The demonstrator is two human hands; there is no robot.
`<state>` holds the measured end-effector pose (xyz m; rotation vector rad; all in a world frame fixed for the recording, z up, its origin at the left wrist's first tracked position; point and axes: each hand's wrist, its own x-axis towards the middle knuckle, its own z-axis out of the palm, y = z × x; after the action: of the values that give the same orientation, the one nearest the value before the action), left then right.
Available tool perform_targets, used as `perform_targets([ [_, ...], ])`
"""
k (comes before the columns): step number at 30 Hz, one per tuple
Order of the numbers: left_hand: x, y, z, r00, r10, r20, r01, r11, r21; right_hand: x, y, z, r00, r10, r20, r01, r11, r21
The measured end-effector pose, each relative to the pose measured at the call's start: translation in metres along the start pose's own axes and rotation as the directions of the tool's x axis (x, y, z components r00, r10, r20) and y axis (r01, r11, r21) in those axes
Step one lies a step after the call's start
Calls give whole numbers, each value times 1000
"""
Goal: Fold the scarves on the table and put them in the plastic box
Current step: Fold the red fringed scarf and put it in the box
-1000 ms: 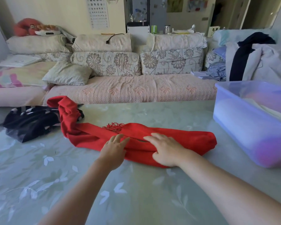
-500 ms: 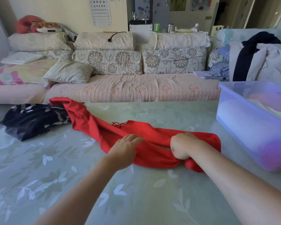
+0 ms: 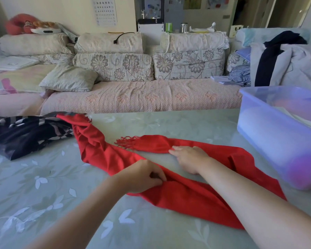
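The left hand (image 3: 142,177) pinches the near strand of the red scarf (image 3: 183,198). Just beyond it, the right hand (image 3: 188,159) lies flat, fingers straight, on the fringed strand. Bunched half a second ago, the scarf now lies opened out, apparently for a neater refold. Right of the grip stands the plastic box (image 3: 276,137); to the left lies a dark patterned scarf (image 3: 31,133), and bare table (image 3: 151,230) lies nearer.

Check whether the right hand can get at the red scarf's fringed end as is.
Probably yes. The right hand lies open on the red scarf, fingertips on the strip leading to the fringed end; nothing covers that strip between them.
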<state>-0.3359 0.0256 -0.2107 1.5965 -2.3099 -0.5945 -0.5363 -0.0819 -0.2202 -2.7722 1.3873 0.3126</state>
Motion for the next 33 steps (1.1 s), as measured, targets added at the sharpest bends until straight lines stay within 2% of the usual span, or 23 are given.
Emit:
perform_targets([
  [2, 6, -4, 2, 998, 43, -55, -42, 999, 15, 0, 17, -3, 983, 178, -42, -180, 980, -78],
  [4, 10, -21, 1, 985, 80, -151, -62, 991, 116, -2, 34, -8, 914, 406, -1, -397, 893, -213],
  [6, 13, -38, 0, 969, 73, -234, -5, 960, 279, -9, 42, -11, 832, 550, 78, -481, 784, -393],
  [7, 13, -43, 0, 967, 25, -254, 64, 940, 334, -14, 42, -13, 821, 565, 81, -472, 752, -460],
  [9, 12, -48, 2, 969, -102, -223, 188, 893, 410, -20, 35, -16, 885, 463, -52, -437, 786, -436],
  [11, 13, -51, 4, 973, -153, -174, 214, 881, 421, -22, 19, -16, 930, 292, -224, -338, 917, -209],
  [12, 13, -53, 4, 973, -163, -166, 218, 886, 409, -24, 6, -16, 945, 224, -239, -235, 972, -18],
  [13, 13, -53, 3, 971, -160, -178, 218, 900, 377, -27, -9, -18, 968, 169, -188, -137, 976, 170],
  [14, 12, -52, 1, 970, -152, -193, 211, 917, 338, -31, -24, -20, 987, 118, -105, -83, 953, 292],
  [15, 13, -49, -1, 970, -131, -206, 192, 932, 308, -35, -36, -19, 997, 53, -61, -30, 944, 328],
  [17, 11, -40, -4, 974, -99, -203, 147, 961, 234, -40, -48, -16, 997, -42, -59, 55, 972, 229],
  [19, 5, -31, -4, 982, -81, -170, 106, 984, 146, -43, -45, -15, 996, -48, -75, 59, 988, 143],
  [20, 2, -30, -4, 985, -57, -162, 80, 987, 142, -45, -40, -17, 997, -7, -80, 16, 994, 108],
  [22, -8, -35, -3, 981, -51, -186, 99, 961, 259, -49, -30, -27, 989, 125, -83, -129, 991, -46],
  [25, -23, -47, -7, 952, -224, -210, 286, 895, 342, -57, -2, -34, 921, 387, -42, -383, 881, -278],
  [28, -26, -53, -10, 955, -175, -241, 247, 917, 314, -60, 11, -30, 853, 522, -16, -494, 796, -351],
  [30, -24, -46, -13, 962, -138, -236, 210, 926, 314, -57, 7, -25, 886, 456, -83, -456, 825, -334],
  [31, -23, -40, -13, 967, -143, -212, 203, 934, 295, -55, 1, -22, 921, 361, -144, -388, 876, -286],
  [33, -19, -28, -13, 978, -144, -152, 180, 949, 258, -51, -16, -18, 953, 136, -272, -157, 986, -60],
])
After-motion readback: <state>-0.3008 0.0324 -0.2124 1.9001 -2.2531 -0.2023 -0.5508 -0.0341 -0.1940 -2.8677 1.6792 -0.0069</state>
